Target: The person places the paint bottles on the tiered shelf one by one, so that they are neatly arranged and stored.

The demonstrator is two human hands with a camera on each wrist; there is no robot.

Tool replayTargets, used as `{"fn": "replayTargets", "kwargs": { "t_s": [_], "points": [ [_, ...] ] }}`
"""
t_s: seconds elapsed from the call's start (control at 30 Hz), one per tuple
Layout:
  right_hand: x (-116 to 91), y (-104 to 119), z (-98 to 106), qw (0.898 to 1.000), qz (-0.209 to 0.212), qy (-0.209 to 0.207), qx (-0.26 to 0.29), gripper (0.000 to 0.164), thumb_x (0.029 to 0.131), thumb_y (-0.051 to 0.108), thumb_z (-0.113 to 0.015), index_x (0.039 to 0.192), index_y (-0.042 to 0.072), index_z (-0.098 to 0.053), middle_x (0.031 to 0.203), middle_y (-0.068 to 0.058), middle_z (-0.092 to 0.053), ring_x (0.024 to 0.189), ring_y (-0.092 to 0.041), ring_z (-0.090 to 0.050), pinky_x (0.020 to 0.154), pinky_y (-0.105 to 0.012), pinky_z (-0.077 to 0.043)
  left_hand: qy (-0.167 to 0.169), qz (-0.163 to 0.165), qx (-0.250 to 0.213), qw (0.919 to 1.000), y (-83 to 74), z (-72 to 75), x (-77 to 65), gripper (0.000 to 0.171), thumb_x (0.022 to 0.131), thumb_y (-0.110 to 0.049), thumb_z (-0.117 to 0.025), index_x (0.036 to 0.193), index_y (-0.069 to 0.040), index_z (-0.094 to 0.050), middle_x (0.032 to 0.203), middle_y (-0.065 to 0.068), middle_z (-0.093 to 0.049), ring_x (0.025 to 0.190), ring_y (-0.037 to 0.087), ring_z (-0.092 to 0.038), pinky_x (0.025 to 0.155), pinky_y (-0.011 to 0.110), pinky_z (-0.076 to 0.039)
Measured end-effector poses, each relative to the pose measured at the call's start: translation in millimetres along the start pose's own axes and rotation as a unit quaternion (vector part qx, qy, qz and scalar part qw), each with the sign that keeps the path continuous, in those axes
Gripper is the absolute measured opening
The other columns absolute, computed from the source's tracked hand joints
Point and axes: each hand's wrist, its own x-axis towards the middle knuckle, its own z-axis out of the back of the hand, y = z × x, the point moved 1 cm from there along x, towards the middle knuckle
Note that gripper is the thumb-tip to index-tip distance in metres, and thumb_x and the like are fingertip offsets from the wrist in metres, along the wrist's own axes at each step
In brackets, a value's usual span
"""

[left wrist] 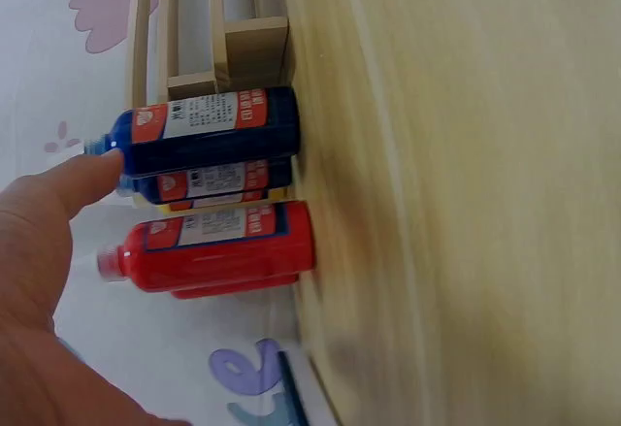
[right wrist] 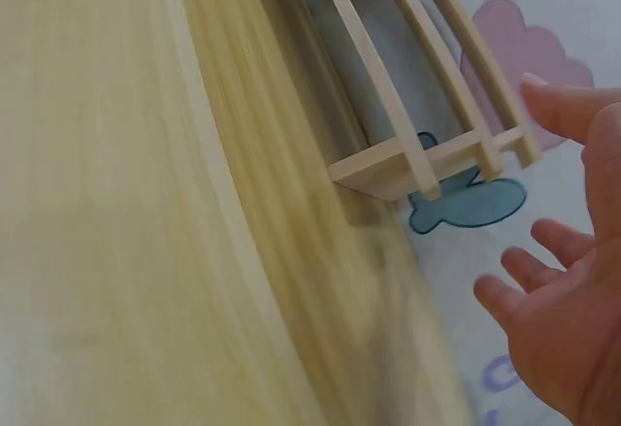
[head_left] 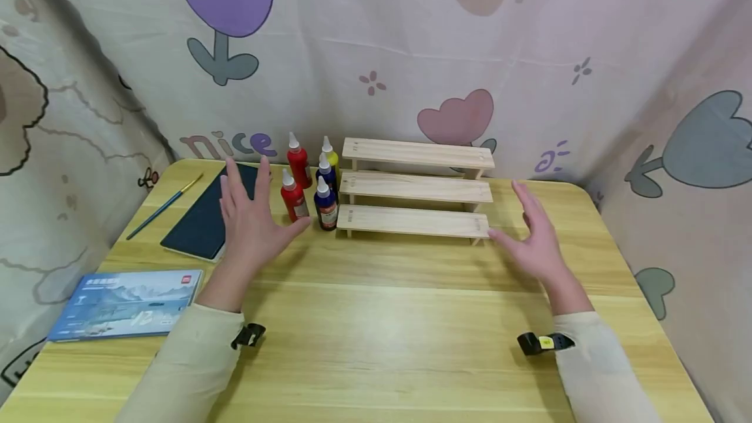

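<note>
A three-step wooden rack (head_left: 414, 187) stands at the back of the table. My right hand (head_left: 536, 240) hovers off its right end, fingers spread and holding nothing; the right wrist view shows the rack's end (right wrist: 388, 169) beside the thumb. On the rack's left is a cluster of paint bottles: a red bottle (head_left: 294, 198) and a dark blue bottle (head_left: 326, 205) in front, with red, blue and yellow ones behind. My left hand (head_left: 252, 220) is raised left of the bottles, fingers spread. In the left wrist view its thumb overlaps the blue bottle (left wrist: 209, 135); contact cannot be told.
Behind the left hand lies a dark flat board or pad (head_left: 196, 220). A blue-handled paintbrush (head_left: 161, 212) lies to its left. Nearer me is a pad with a blue landscape cover (head_left: 126, 304). A patterned curtain (head_left: 329, 51) hangs along the table's back and sides.
</note>
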Motion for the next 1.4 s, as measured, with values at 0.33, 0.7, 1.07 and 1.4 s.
{"fn": "replayTargets", "kwargs": {
  "t_s": [0.33,0.7,1.07,1.4],
  "points": [
    [22,-20,-22,0.951,-0.053,-0.005,0.305,0.072,0.088,-0.02,-0.061,0.152,0.003,-0.037,0.155,-0.023,-0.032,0.141,-0.04,-0.032,0.112,-0.051,-0.03,0.031,0.045,-0.183,0.9816,4.5,-18.8,18.5,0.104,0.086,-0.016,-0.079,0.162,-0.017,-0.008,0.155,0.021,-0.027,0.137,0.042,-0.034,0.105,0.064,-0.035],
    [27,-32,-40,0.932,-0.072,0.012,0.356,0.072,0.08,-0.03,-0.057,0.144,0.001,-0.046,0.15,-0.017,-0.042,0.133,-0.039,-0.042,0.105,-0.035,-0.042,0.075,0.076,-0.233,0.9666,10.2,-29.1,29.4,0.07,0.092,-0.008,-0.071,0.152,-0.005,-0.034,0.141,0.024,-0.048,0.127,0.043,-0.048,0.102,0.056,-0.042],
    [29,-36,-42,0.922,-0.083,0.015,0.378,0.067,0.083,-0.03,-0.055,0.142,0.001,-0.047,0.137,-0.01,-0.057,0.125,-0.036,-0.051,0.093,-0.033,-0.052,0.068,0.091,-0.267,0.9569,18.0,-30.2,31.4,0.062,0.091,-0.01,-0.075,0.145,-0.004,-0.046,0.137,0.02,-0.053,0.125,0.039,-0.05,0.104,0.053,-0.042],
    [31,-37,-41,0.921,-0.095,0.017,0.377,0.069,0.081,-0.03,-0.056,0.142,0.003,-0.049,0.136,-0.01,-0.058,0.128,-0.044,-0.046,0.092,-0.034,-0.052,0.051,0.096,-0.268,0.9574,21.7,-34.3,30.4,0.06,0.092,-0.011,-0.075,0.145,-0.007,-0.047,0.136,0.018,-0.055,0.123,0.037,-0.053,0.103,0.05,-0.044]
  ]
}}
